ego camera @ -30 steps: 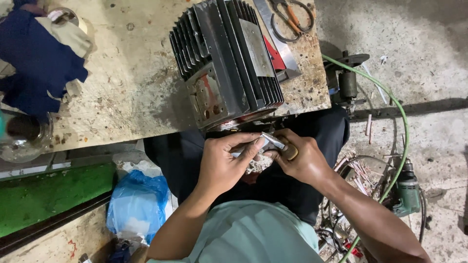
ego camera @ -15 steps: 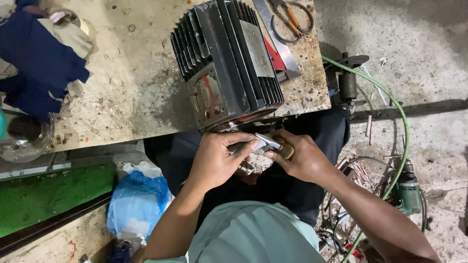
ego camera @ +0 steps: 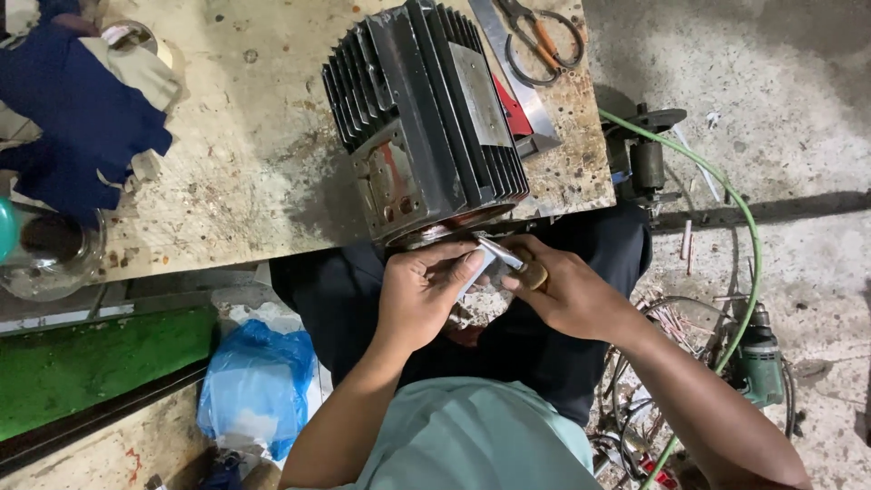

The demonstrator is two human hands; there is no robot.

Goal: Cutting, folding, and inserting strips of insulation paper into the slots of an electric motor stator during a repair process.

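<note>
motor (ego camera: pixel 426 118) on workbench (ego camera: pixel 254 163), scissors (ego camera: pixel 540 41) behind

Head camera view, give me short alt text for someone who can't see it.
Seen from above, a seated person's left hand and right hand meet over a small metal blade-like tool at the open end of a black finned electric motor on a worn workbench. Scissors lie behind the motor; a green drill sits on the floor.

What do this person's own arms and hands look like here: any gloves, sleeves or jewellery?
Both arms are bare from hand to above the elbow, with no gloves. The left hand shows no ring or watch. The right hand wears a broad amber-coloured ring on one finger. A pale green shirt covers the torso.
</note>
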